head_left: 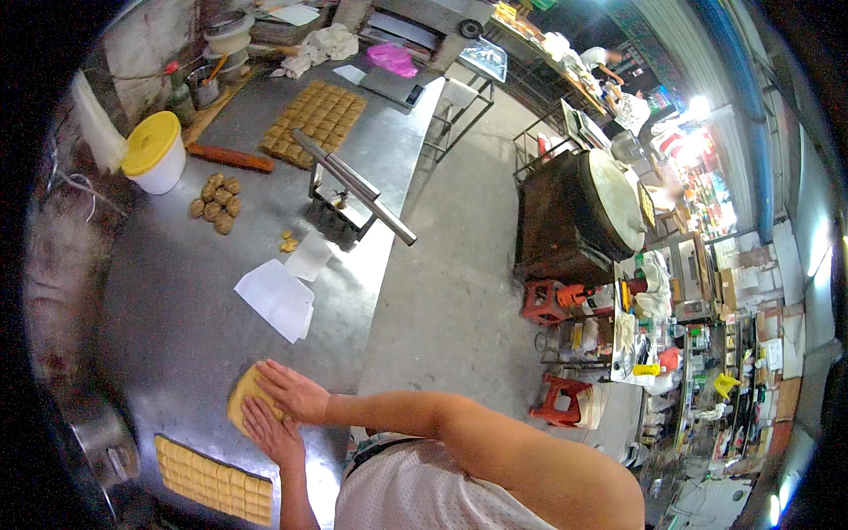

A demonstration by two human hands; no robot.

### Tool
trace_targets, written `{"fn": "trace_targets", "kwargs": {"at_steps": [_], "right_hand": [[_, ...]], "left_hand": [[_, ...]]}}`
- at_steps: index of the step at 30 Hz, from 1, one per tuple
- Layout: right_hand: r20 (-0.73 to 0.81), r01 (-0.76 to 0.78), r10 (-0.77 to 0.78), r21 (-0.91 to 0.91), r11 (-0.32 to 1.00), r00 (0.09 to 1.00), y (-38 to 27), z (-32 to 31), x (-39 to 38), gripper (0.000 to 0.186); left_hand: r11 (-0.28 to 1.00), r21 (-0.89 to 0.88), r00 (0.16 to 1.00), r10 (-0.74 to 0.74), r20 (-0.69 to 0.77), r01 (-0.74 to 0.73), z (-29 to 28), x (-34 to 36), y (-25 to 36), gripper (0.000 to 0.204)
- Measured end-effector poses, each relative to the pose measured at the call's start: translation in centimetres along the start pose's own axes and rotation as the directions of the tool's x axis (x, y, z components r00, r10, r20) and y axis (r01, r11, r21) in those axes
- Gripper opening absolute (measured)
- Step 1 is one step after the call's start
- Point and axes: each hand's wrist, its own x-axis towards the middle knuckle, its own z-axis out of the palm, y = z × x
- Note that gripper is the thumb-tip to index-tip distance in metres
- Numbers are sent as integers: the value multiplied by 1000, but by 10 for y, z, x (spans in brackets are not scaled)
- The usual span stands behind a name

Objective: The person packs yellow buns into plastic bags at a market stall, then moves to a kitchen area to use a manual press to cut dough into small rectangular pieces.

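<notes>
Both my hands lie flat on a yellow slab of dough (238, 397) at the near part of the metal table. My right hand (296, 391) presses its far right part, fingers stretched out. Close beside it, my left hand (270, 431) rests on the near side with its fingers extended. The palms hide much of the slab. Nearer to me lies a pale yellow dough slab (212, 477) marked into squares. Beyond my hands are white sheets (276, 299) and a few small yellow dough bits (288, 243).
Brown balls (215, 205), a wooden rolling pin (231, 158), a yellow-lidded bucket (162, 170) and a scored brown slab (311, 122) sit farther along the table. A metal roller (353, 185) overhangs its right edge. Across the floor stand a large round drum (565, 212) and red stools (561, 399).
</notes>
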Motion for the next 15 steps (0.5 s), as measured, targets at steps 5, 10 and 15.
{"fn": "trace_targets", "kwargs": {"at_steps": [5, 10, 15], "right_hand": [[-10, -139, 153, 357, 924, 988, 24, -19, 3, 57], [-84, -418, 475, 357, 835, 876, 55, -78, -37, 50], [-79, -550, 590, 281, 787, 804, 73, -168, -77, 36]], "left_hand": [[986, -165, 1000, -25, -13, 23, -13, 5, 5, 79], [998, -51, 995, -17, 102, 22, -27, 35, 15, 82], [978, -185, 992, -74, 106, 92, -33, 30, 17, 85]]}}
